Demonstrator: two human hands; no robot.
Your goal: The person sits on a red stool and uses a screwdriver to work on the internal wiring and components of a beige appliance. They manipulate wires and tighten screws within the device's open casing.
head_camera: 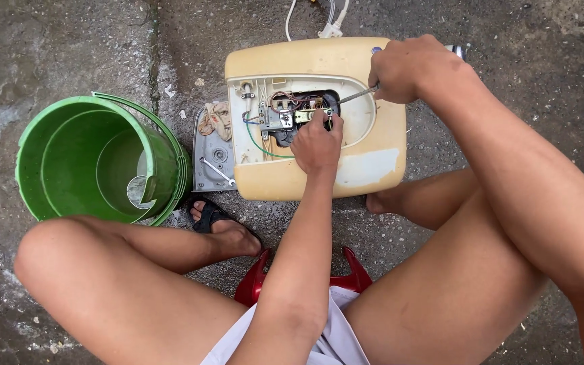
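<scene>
Gripping screwdriver [358, 95] in right hand [403, 67], tip into open cavity of yellowed appliance housing [366, 165] on concrete floor [62, 47]; left hand [317, 143] pinching wiring block [290, 116] inside. Green bucket [69, 135] alongside.

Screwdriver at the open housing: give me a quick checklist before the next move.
1. Right hand closed around the screwdriver: ok.
2. Screwdriver tip reaches the wired parts in the opening: ok.
3. Left hand fingers steady the parts by the tip: ok.
4. Tip seated in a screw head: cannot tell, too small.
5. Cream housing lies flat on the concrete: ok.
6. Grey cover plate set aside beside the green bucket, clear of the hands: ok.
</scene>
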